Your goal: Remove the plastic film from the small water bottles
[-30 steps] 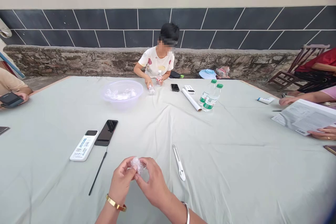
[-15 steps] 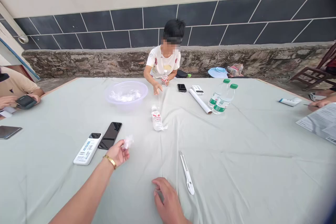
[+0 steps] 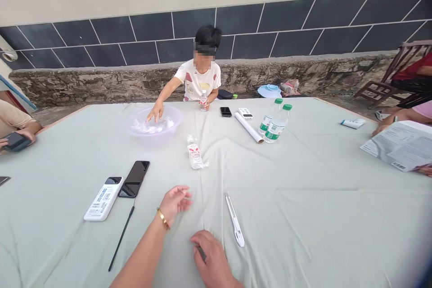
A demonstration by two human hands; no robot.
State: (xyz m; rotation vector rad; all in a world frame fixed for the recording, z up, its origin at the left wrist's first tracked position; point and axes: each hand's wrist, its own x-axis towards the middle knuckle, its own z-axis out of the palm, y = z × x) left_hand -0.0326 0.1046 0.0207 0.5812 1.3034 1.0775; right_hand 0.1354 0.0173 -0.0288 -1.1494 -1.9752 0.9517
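Observation:
My left hand (image 3: 176,204), with a gold bracelet (image 3: 163,218) at the wrist, is held over the cloth with half-bent fingers apart; I see nothing held in it. My right hand (image 3: 212,256) rests on the tablecloth, loosely curled with a dark gap between thumb and forefinger, and no held thing shows. Just right of it lies a white utility knife (image 3: 235,220). Beyond my hands a small clear bottle (image 3: 195,153) with red-and-white label lies in loose clear film. Left of my left hand are a black phone (image 3: 135,179) with a black strap (image 3: 121,239) and a white power bank (image 3: 104,199).
Across the table a person (image 3: 202,76) holds a small bottle (image 3: 204,101) and reaches into a translucent purple basin (image 3: 130,128) of clear film. Two green-capped bottles (image 3: 276,128) stand right of a white roll (image 3: 249,128). People sit at both sides; one holds a printed sheet (image 3: 400,144).
My left hand has moved right, and the crumpled clear film it held no longer shows. My right thumb and forefinger are closer together. The person opposite has moved a hand over the basin.

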